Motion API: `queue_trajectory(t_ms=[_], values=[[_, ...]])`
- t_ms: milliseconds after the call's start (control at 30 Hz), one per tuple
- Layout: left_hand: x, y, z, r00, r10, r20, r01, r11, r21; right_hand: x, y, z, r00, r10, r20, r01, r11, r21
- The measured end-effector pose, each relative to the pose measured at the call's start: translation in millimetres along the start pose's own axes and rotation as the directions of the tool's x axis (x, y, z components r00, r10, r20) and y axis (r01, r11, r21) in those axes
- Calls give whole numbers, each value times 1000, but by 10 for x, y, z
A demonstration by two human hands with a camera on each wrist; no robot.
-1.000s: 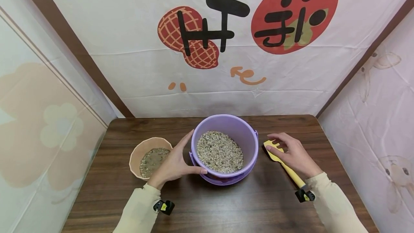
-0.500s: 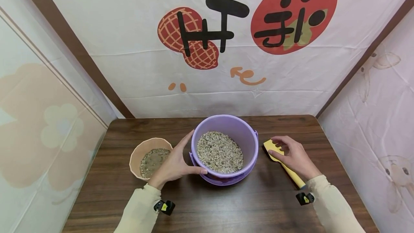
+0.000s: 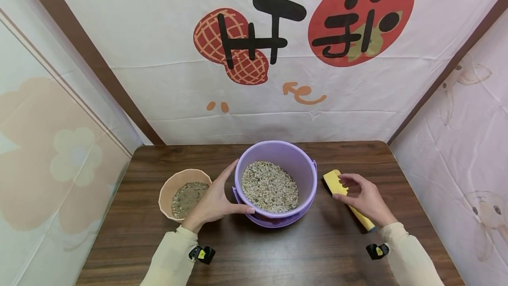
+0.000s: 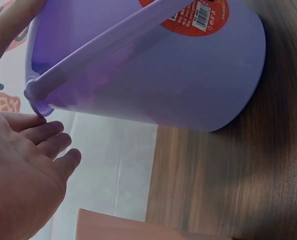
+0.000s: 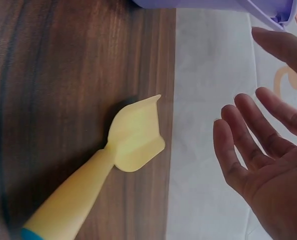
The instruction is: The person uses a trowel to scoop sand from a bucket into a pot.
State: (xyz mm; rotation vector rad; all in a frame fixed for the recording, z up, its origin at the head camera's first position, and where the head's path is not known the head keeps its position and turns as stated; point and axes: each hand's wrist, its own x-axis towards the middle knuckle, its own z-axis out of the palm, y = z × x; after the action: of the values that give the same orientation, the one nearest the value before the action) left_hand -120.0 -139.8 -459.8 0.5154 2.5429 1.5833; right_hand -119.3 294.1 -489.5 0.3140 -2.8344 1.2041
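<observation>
A purple bucket [image 3: 305, 180] of coarse sand [image 3: 270, 186] stands mid-table, its handle lowered along the front. My left hand [image 3: 214, 202] rests against the bucket's left side, fingers extended along the wall and thumb at the front rim. In the left wrist view, that hand's fingertips [image 4: 51, 130] are right at the rim by the handle's pivot. To the right, a yellow toy shovel [image 3: 333, 182] lies on the table, handle toward the front. My right hand [image 3: 365, 197] hovers over the shovel with loosely bent fingers; in the right wrist view, nothing is between them.
A peach-coloured bowl [image 3: 164, 193] holding greyish-brown sand stands left of the bucket, partly behind the left hand. The brown wooden table [image 3: 278, 255] ends at a white printed cloth [image 3: 174, 96] behind; more cloth hangs on both sides.
My right hand has drawn back a little toward the front right, uncovering more of the shovel's blade. The left hand, bucket, bowl and shovel stay where they were.
</observation>
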Motion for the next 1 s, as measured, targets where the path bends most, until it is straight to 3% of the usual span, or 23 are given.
queue_trajectory(t_ms=[267,567,1000], values=[[-3,-3,2,1000,2,-1,-2,1000,-9,-88,83,-18,1000,12,9,-13,992,128],[8,-4,12,1000,12,-5,-12,1000,-10,-208,276,-25,998,57,-12,-55,986,154],[13,-22,13,1000,16,-11,-16,1000,-15,-437,580,-1,975,221,-20,-219,974,62]])
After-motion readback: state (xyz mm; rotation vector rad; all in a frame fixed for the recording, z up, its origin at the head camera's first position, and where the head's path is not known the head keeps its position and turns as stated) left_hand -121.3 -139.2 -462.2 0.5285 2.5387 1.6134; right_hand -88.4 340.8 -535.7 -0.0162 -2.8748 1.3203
